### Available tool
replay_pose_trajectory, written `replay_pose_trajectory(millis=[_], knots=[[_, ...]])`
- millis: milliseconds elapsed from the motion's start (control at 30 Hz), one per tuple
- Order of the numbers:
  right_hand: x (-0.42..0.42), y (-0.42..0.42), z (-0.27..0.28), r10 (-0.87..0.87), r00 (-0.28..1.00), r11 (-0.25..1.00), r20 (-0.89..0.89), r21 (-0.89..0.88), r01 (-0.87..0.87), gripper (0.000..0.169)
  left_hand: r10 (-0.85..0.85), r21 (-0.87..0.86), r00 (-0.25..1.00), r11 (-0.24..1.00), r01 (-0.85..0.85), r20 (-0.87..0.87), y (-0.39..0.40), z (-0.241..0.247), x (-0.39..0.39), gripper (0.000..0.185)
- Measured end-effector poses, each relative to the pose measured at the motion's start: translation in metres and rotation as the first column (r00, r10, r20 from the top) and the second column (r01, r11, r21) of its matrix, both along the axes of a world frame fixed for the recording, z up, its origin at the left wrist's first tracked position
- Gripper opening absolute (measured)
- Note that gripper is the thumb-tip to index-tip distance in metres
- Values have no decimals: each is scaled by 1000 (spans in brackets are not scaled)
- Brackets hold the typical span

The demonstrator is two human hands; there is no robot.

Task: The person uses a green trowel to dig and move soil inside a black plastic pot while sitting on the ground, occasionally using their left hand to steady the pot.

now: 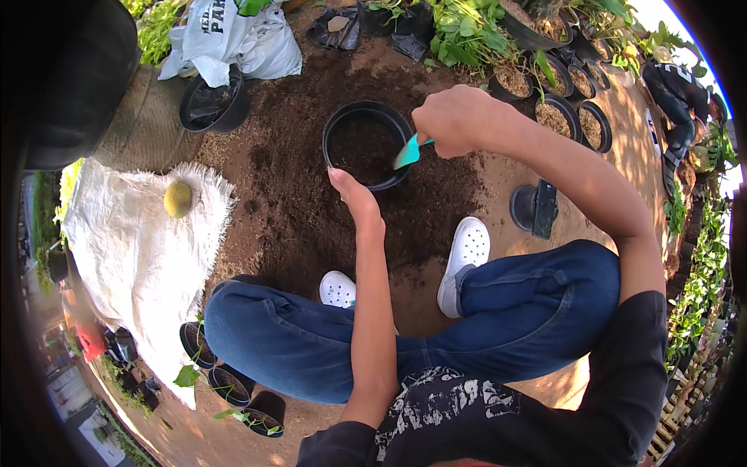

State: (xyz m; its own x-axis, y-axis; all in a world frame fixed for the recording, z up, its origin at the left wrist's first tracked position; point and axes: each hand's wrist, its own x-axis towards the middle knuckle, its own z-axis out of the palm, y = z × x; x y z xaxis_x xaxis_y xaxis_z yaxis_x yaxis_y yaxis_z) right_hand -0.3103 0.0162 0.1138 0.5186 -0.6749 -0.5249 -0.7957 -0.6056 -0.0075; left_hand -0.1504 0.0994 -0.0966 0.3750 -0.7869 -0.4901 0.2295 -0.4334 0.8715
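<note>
A round black plastic pot (333, 124) stands on a spread of dark soil, with dark soil inside it. My left hand (357, 198) holds its near left side at the rim, and some of the fingers are hidden. Beyond the opposite side, my right hand (452, 122) is closed around the handle of a small turquoise hand trowel (408, 153). The trowel's blade tilts down into the pot, its tip near the soil by the right inner wall.
A white woven sack (140, 245) lies at the left with a yellowish round fruit (177, 199) on it. Another black pot (224, 114) stands near a white bag (245, 44). Several pots (559, 117) line the upper right. A phone-like device (544, 209) leans on a black pot. Another person (677, 105) bends down at far right.
</note>
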Motion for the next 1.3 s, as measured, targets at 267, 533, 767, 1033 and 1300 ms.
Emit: replay_pose_trajectory(millis=[267,533,767,1033,1300], knots=[[23,10,-38,137,990,977,-8,-162,-137,10,10,-39,998,999,-8,56,1,-7,2,83],[23,17,-61,146,989,985,3,-89,-146,15,-4,-58,996,998,9,87,-2,-14,-1,82],[9,4,-16,-21,999,997,35,-68,23,31,-1,-1,998,1000,1,61,-2,-2,-3,81],[-3,-7,-27,-65,978,998,197,12,64,42,11,-3,1000,1000,-11,8,-2,2,-7,83],[12,-12,-52,1,982,995,187,96,-20,39,20,-49,1000,999,-20,16,0,-6,4,85]])
